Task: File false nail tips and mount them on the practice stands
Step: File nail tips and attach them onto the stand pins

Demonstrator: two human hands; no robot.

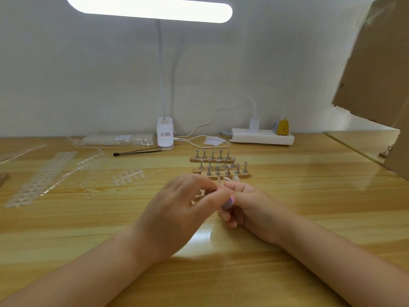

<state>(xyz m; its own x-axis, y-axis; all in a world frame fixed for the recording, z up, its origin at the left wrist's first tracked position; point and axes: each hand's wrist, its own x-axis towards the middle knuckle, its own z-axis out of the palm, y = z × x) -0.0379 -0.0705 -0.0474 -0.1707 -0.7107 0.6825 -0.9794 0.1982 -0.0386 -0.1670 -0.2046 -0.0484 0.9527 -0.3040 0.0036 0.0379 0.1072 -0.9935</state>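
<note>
My left hand and my right hand meet over the middle of the wooden table. My right hand grips a small nail file with a lilac face and pink edge. My left fingertips pinch something tiny against the file; it is blurred and mostly hidden, so I cannot tell that it is a nail tip. Just behind the hands stand wooden strips with several metal practice stands. A few clear nail tips sit on the nearest row. A sprue of loose nail tips lies to the left.
A clip lamp base with cable stands at the back, a thin brush beside it. Empty tip frames and a bag of tips lie at left. A power strip sits back right, a cardboard box at far right.
</note>
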